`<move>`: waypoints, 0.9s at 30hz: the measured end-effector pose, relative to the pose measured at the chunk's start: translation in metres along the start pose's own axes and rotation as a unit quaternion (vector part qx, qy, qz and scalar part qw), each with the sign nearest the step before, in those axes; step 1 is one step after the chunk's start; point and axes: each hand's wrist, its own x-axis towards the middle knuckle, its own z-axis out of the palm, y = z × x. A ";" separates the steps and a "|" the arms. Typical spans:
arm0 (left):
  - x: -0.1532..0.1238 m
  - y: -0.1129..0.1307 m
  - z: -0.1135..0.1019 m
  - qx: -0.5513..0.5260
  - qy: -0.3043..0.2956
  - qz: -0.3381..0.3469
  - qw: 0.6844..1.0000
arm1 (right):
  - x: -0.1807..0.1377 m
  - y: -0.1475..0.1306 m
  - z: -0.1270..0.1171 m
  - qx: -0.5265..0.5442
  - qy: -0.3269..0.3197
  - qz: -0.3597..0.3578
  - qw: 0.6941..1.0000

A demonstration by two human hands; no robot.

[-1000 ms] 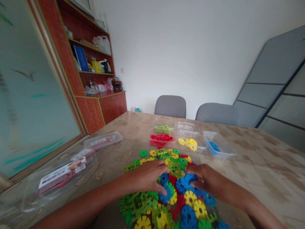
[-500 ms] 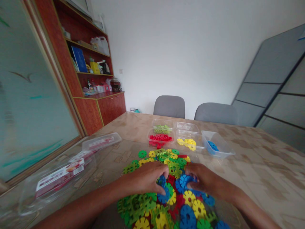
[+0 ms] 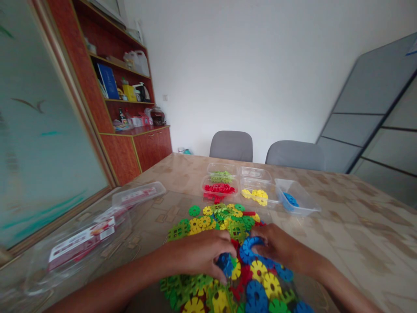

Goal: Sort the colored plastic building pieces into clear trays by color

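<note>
A loose pile of notched plastic building discs and grid-shaped pieces in green, yellow, red and blue lies in front of me. My left hand [image 3: 205, 251] is curled around blue notched discs [image 3: 224, 263] in the middle of the pile, thumb below and fingers above. To its right, my right hand [image 3: 278, 247] has its thumb and fingers closed about a blue notched disc [image 3: 248, 249]. More blue lies under the right palm, partly hidden. Yellow discs [image 3: 271, 284] and a stack of blue discs [image 3: 256, 295] lie nearer to me.
Behind the pile stand clear tubs: one with red pieces [image 3: 219, 188], one with light green pieces [image 3: 221, 176], one with yellow discs [image 3: 259, 196], one with blue discs [image 3: 289, 200]. Clear lids with labels [image 3: 83, 241] lie left. Two grey chairs [image 3: 231, 145] stand beyond the table.
My left hand has lowered slightly toward me and closed further around the blue discs. The right hand has shifted a little, its fingers still at the blue disc.
</note>
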 end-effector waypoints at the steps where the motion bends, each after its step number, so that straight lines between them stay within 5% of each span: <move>1: 0.000 0.000 0.000 0.006 0.001 -0.006 1.000 | 0.000 0.001 0.000 -0.003 0.002 -0.001 1.000; 10: 0.000 0.000 0.004 0.070 0.029 -0.070 0.995 | 0.002 -0.005 0.002 0.039 0.005 -0.007 0.999; 15: 0.002 -0.002 0.007 0.011 0.053 -0.129 0.990 | 0.006 -0.013 0.011 0.095 -0.024 -0.005 0.995; 27: 0.000 -0.002 0.009 -0.075 0.065 -0.114 0.988 | 0.008 -0.015 0.025 0.188 -0.034 -0.017 0.982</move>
